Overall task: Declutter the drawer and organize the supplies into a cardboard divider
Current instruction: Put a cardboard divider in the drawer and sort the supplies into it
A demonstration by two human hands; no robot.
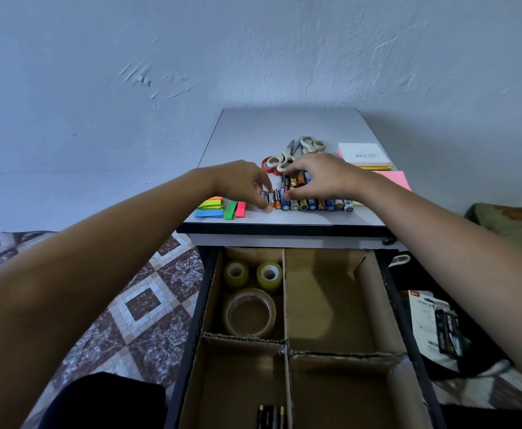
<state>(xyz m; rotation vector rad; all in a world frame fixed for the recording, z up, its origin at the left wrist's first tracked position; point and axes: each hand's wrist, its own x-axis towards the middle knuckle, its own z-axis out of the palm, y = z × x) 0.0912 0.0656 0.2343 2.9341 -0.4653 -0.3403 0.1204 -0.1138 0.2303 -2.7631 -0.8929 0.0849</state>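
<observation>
We have both hands on the batteries (307, 203), which lie side by side in a row near the front edge of the desk (269, 125). We think they are lined up so they do not roll and are easy to grab in a bunch.

Our left hand (243, 181) pinches the batteries at the 9 o'clock end of the row with its fingers (265, 203). Our right hand (321, 176) has its fingers curled around a few batteries standing just behind the row.

The drawer (391, 292) is open below, at 6 o'clock. The divider (286, 308) sits inside it. Three tape rolls (250, 311) fill the far left box. Some batteries are already in the near left box, so we think these go there too.

The scissors (296, 151) wait at 12 o'clock, the sticky notes (364, 154) at 2 o'clock, and the flags (219, 207) at 9 o'clock.
</observation>
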